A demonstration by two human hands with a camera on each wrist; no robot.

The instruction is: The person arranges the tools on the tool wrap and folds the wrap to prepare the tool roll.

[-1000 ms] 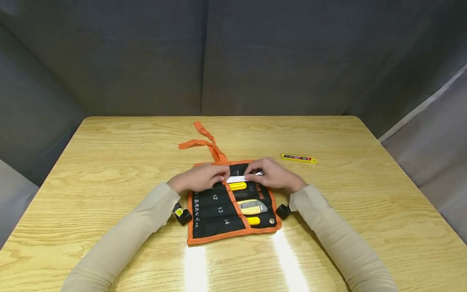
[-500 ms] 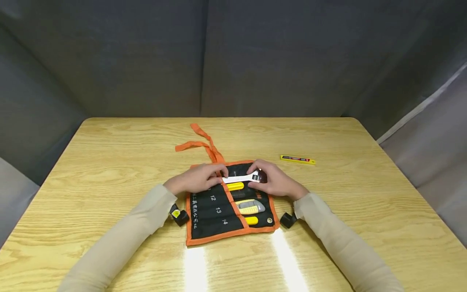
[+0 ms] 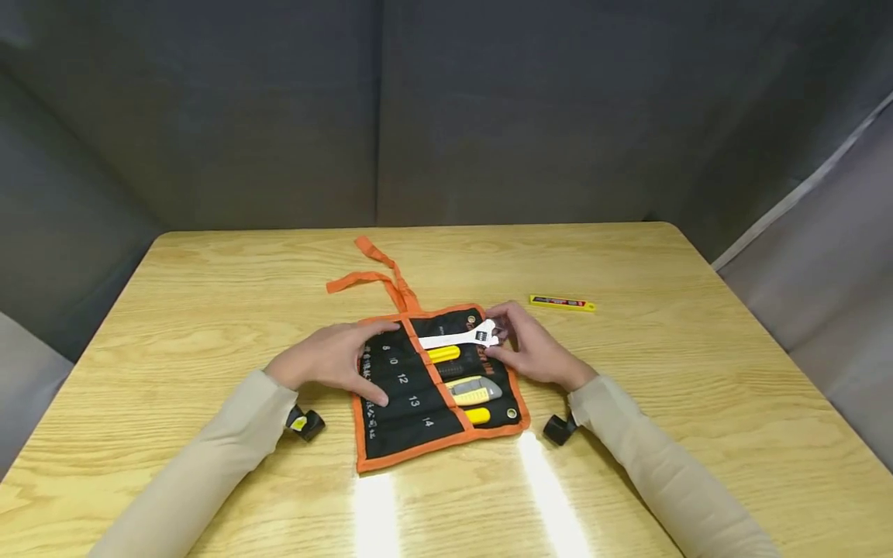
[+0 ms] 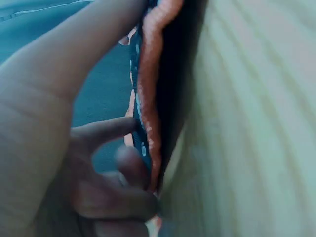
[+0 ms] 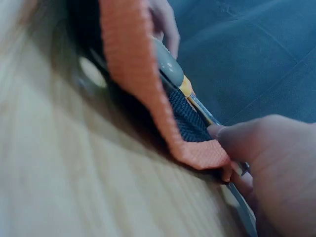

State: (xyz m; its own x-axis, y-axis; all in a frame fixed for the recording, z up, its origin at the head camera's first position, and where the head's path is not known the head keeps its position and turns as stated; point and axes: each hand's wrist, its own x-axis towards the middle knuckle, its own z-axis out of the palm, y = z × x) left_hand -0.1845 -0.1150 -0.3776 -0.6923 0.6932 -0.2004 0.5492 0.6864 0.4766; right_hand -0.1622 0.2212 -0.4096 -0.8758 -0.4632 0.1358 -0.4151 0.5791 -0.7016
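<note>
A black tool roll (image 3: pixel 391 438) with orange edging lies unrolled on the table, printed numbers on its left part. In its top pocket sits a silver adjustable wrench (image 3: pixel 446 339), handle end tucked in and head showing at the right. My right hand (image 3: pixel 533 345) holds the wrench head between thumb and fingers at the roll's right edge; the right wrist view shows the thumb (image 5: pixel 237 140) by the orange edging. My left hand (image 3: pixel 324 360) rests over the roll's left edge, fingers and thumb spread. Lower pockets hold a yellow-grey utility knife (image 3: pixel 474 390) and yellow handles (image 3: pixel 443 354).
A slim yellow case (image 3: pixel 561 303) with a dark label lies beyond the right hand. Orange tie straps (image 3: pixel 392 283) stretch from the roll's back edge. The wooden table (image 3: pixel 209 310) ends at grey curtains (image 3: pixel 523 116) behind.
My left hand let go of the pocket edge near the wrench handle and moved left, fingers spreading. The right hand shifted from the wrench's handle to its head. The wrench head came into view.
</note>
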